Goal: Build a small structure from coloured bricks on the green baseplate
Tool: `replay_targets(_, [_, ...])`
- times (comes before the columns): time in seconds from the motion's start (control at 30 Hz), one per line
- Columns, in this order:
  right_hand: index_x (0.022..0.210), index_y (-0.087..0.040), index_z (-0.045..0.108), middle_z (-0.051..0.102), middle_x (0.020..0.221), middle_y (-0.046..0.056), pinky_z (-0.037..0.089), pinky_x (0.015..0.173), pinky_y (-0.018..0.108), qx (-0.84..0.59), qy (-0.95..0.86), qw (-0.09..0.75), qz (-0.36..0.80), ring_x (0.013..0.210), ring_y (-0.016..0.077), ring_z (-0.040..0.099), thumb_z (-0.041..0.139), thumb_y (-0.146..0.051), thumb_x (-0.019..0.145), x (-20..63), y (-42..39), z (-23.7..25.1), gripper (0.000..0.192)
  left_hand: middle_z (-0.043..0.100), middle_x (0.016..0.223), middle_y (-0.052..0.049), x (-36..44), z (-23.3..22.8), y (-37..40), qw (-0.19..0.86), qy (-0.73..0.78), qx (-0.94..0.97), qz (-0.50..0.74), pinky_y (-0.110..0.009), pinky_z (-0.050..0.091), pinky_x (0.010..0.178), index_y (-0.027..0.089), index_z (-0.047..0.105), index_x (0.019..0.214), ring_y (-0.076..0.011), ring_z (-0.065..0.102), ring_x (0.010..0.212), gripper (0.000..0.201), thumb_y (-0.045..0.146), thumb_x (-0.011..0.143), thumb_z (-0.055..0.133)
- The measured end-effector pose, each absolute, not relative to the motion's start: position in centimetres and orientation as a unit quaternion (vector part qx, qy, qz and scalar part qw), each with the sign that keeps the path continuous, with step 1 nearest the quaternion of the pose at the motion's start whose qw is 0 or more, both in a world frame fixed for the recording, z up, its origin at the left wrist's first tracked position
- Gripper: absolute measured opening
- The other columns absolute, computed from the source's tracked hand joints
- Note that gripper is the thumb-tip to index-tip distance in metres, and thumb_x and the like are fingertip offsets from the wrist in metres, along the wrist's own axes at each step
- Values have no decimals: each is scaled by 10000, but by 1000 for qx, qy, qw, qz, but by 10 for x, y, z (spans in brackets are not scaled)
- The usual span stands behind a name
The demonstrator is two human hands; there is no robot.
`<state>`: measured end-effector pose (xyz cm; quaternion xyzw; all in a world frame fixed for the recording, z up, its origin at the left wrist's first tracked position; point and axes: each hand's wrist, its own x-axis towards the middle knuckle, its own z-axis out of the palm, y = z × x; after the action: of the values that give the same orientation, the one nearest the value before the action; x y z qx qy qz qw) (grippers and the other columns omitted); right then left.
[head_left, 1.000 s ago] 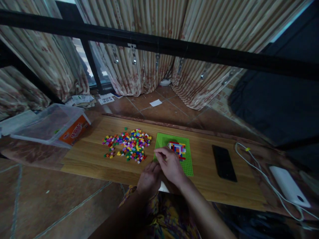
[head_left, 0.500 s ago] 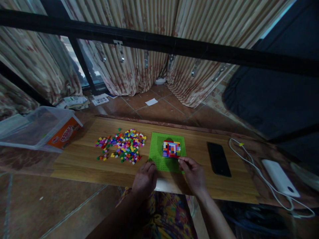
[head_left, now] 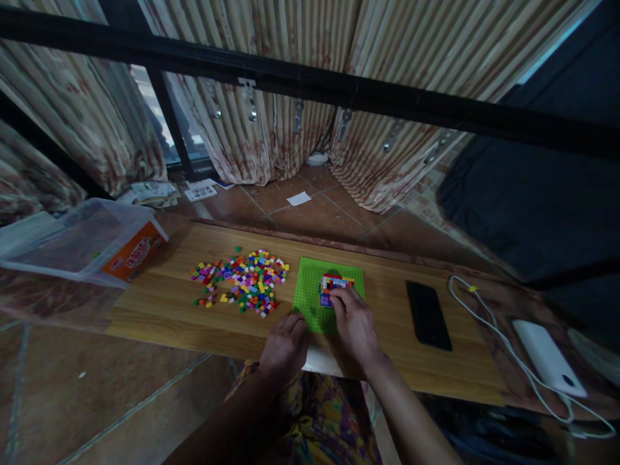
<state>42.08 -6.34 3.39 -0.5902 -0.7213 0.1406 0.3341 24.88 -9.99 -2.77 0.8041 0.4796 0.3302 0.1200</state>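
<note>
A green studded baseplate [head_left: 306, 294] lies on the wooden board, bearing a small multicoloured build of toy bricks [head_left: 325, 298]. Over the near side of that build, my right hand [head_left: 356, 323] is closed in a pinch, its fingertips touching or just above the bricks. Whatever small brick sits in the pinch is hidden by the fingers. My left hand [head_left: 285, 342] is closed, fingers curled, against the baseplate's near left corner; what it may hold cannot be seen. Loose small bricks [head_left: 256, 281] are spread in a heap left of the baseplate.
A black phone [head_left: 429, 315] lies on the board to the right. Beyond it are a white power bank [head_left: 547, 355] and a white cable [head_left: 504, 339]. At the far left stands a clear plastic bin [head_left: 92, 239] with an orange label. A dark rail [head_left: 310, 77] crosses before the curtains.
My right hand has moved left and forward from the baseplate's right edge, carrying a tiny pale brick, and now covers part of the build. My left hand stays put. The view has shifted slightly.
</note>
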Motion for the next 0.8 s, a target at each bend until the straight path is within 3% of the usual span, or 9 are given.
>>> replay_targets(0.23, [963,-208,658,649,998,72,421,857,341,-581,-768,267,32,959,225,544,421,-269,970,419,-53,13,245,618,978,-80,249,-29,-100,136,478,801,333,-346,526,829,185,554,936,-204,592,936,173,79,814,492])
replay_targets(0.43, [965,-218,687,607,1092,75,424,877,353,-591,-741,318,25,1012,228,506,470,-278,948,418,-54,4,226,624,985,-78,250,-29,-101,135,485,798,332,-353,527,835,184,561,943,-206,592,933,173,85,823,486])
replay_targets(0.8, [788,-220,676,626,1002,73,436,860,373,-630,-652,413,87,969,224,543,555,-250,847,412,-52,9,138,620,985,-76,249,-29,-100,138,480,800,334,-337,524,825,188,562,935,-196,596,923,149,105,845,476])
